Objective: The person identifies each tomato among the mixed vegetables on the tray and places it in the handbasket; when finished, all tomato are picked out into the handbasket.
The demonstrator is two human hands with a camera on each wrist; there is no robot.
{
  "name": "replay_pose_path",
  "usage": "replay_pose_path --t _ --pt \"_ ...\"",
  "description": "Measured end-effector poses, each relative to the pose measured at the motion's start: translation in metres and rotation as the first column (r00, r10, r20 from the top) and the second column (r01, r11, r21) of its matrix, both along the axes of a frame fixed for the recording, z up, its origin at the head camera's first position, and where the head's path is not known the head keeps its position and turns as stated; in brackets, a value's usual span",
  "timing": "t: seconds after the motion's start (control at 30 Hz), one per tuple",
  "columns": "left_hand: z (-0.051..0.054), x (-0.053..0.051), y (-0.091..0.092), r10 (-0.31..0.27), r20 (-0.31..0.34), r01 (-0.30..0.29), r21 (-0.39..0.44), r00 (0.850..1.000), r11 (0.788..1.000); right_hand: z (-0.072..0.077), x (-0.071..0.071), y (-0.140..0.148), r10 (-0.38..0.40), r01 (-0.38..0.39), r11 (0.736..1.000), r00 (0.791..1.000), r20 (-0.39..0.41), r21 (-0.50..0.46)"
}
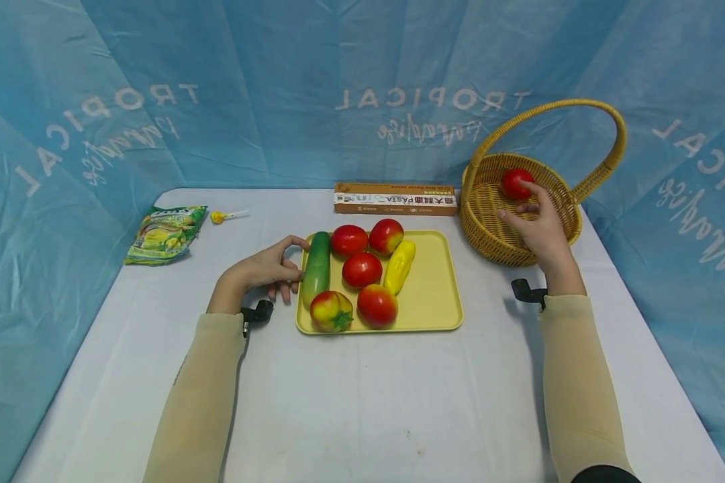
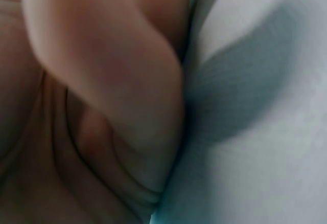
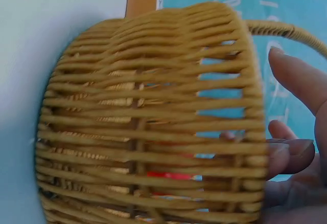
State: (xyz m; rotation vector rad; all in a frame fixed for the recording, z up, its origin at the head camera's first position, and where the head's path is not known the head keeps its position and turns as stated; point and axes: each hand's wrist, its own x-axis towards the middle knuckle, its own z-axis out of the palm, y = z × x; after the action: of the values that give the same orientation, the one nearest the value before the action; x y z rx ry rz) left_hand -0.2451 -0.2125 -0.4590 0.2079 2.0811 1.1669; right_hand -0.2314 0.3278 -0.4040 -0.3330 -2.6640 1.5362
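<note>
My left hand (image 1: 266,265) is at the left edge of the yellow tray (image 1: 429,282), its fingertips close against a green cucumber (image 1: 317,265); contact cannot be made out. Its loosely bent fingers (image 2: 117,70) fill the left wrist view. Over the wicker basket (image 1: 489,235), my right hand (image 1: 544,231) has its fingers spread and nothing gripped. A red tomato-like fruit (image 1: 517,184) lies inside the basket, near the right index finger. Through the weave in the right wrist view, a bit of the red fruit (image 3: 173,175) shows below the fingers.
On the tray are several red fruits (image 1: 362,270), a long yellow vegetable (image 1: 400,267) and a red-yellow fruit with green leaves (image 1: 331,311). A pasta box (image 1: 395,199) lies behind. At left are a green snack bag (image 1: 168,233) and a lollipop (image 1: 219,217). The basket's tall handle (image 1: 556,104) arches up.
</note>
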Motion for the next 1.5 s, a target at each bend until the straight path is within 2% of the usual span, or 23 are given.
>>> replay_pose_path --t 0.17,0.3,0.4,0.5,0.57,0.63,0.83,0.97,1.03,1.1,1.23,1.5 --pt "0.001 0.001 0.0 0.003 -0.004 -0.003 -0.004 1.0 1.0 0.008 0.005 -0.005 0.039 -0.041 0.998 0.999 -0.03 -0.052" --pt "0.002 0.001 0.0 -0.006 -0.013 0.006 -0.005 1.0 1.0 0.017 0.011 -0.017 0.133 -0.134 0.986 0.991 -0.023 -0.095" --pt "0.001 0.001 0.0 -0.007 -0.014 0.007 -0.006 1.0 1.0 0.022 0.016 -0.032 0.239 -0.237 0.964 0.971 -0.002 -0.123" --pt "0.001 0.001 0.001 -0.002 -0.012 0.002 -0.007 1.0 1.0 0.026 0.021 -0.049 0.342 -0.337 0.928 0.94 0.009 -0.158" --pt "0.001 0.001 0.001 -0.002 -0.011 0.002 -0.005 1.0 1.0 0.025 0.024 -0.06 0.414 -0.407 0.897 0.91 0.008 -0.175" --pt "0.002 0.002 0.002 0.0 -0.008 0.0 0.0 1.0 1.0 0.023 0.026 -0.069 0.493 -0.481 0.853 0.87 0.011 -0.2" --pt "0.002 0.002 0.003 0.011 0.001 -0.011 0.004 1.0 1.0 0.012 0.029 -0.09 0.697 -0.663 0.709 0.711 0.095 -0.242" --pt "0.002 0.002 0.002 0.015 0.005 -0.015 -0.001 1.0 1.0 0.003 0.03 -0.102 0.783 -0.744 0.622 0.598 0.171 -0.243" --pt "0.003 0.002 0.002 0.011 0.003 -0.011 -0.003 1.0 1.0 -0.001 0.03 -0.108 0.813 -0.775 0.582 0.549 0.195 -0.247" --pt "0.003 0.003 0.002 0.006 0.0 -0.006 -0.003 1.0 1.0 -0.006 0.031 -0.113 0.834 -0.796 0.55 0.509 0.212 -0.252" --pt "0.004 0.003 0.002 0.004 0.0 -0.004 -0.002 1.0 1.0 -0.014 0.033 -0.123 0.863 -0.824 0.501 0.45 0.23 -0.265" --pt "0.003 0.003 0.001 -0.005 -0.005 0.005 -0.002 1.0 1.0 -0.025 0.036 -0.135 0.885 -0.847 0.449 0.376 0.276 -0.286"
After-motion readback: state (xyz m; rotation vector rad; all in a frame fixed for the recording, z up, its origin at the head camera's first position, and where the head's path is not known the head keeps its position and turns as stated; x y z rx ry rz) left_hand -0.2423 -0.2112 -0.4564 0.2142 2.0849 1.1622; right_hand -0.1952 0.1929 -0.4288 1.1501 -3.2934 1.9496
